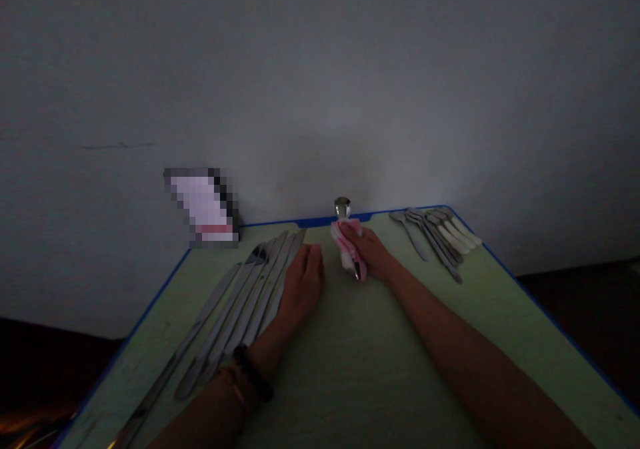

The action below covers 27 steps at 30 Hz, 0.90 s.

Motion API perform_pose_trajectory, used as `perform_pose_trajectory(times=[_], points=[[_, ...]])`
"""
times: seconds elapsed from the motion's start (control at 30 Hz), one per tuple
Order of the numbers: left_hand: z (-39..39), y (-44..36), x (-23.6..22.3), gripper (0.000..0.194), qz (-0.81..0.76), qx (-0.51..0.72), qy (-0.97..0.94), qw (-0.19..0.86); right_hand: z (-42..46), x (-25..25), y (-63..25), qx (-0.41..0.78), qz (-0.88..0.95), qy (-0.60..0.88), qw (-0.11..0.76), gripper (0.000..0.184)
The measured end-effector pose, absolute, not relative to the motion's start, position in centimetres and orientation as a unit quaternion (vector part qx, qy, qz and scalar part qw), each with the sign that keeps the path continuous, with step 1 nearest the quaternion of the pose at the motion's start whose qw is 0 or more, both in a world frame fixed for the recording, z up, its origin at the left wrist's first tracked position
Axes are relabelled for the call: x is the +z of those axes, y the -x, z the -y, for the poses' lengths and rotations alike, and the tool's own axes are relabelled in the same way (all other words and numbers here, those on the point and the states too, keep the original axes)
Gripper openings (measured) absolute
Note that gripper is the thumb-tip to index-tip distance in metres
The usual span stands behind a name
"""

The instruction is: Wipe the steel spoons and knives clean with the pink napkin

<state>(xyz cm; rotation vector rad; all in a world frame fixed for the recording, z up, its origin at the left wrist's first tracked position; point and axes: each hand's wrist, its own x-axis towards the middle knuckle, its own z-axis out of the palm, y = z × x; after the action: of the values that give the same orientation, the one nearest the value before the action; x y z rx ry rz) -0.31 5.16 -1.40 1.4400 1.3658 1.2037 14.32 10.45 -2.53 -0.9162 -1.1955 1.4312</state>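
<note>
My right hand (371,252) is closed round a spoon (343,207) wrapped in a pink-and-white cloth (346,249); the spoon's bowl sticks up above the cloth near the table's far edge. My left hand (303,282) lies flat, palm down, fingers together, on the pale green table (380,355), touching the right edge of a row of several long table knives (250,302). A dark bead bracelet (253,372) sits on my left wrist.
Several spoons (437,232), some with pale handles, lie in a group at the table's far right corner. A blurred-out object (205,205) stands at the far left corner. A grey wall (320,89) rises directly behind the blue-edged table. The room is dim.
</note>
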Motion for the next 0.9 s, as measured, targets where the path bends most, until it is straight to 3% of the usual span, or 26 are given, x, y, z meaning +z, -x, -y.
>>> perform_pose_trajectory(times=[0.2,0.47,0.7,0.9], points=[[-5.6,0.5,-1.4,0.03,-0.525,0.518,-0.527,0.422,-9.6,-1.6,-14.9,0.596,0.629,0.341,0.365,0.039],[-5.5,0.7,-1.3,0.036,-0.524,0.507,-0.61,0.311,-9.1,-1.0,-15.2,0.669,0.617,0.32,0.264,0.035],[-5.4,0.7,-2.1,0.048,-0.447,0.537,-0.584,0.414,-8.8,-1.4,-15.4,0.755,0.516,0.312,0.256,0.037],[-5.5,0.6,-2.3,0.046,-0.43,0.528,-0.587,0.438,-8.6,-0.9,-15.4,0.779,0.481,0.314,0.252,0.039]])
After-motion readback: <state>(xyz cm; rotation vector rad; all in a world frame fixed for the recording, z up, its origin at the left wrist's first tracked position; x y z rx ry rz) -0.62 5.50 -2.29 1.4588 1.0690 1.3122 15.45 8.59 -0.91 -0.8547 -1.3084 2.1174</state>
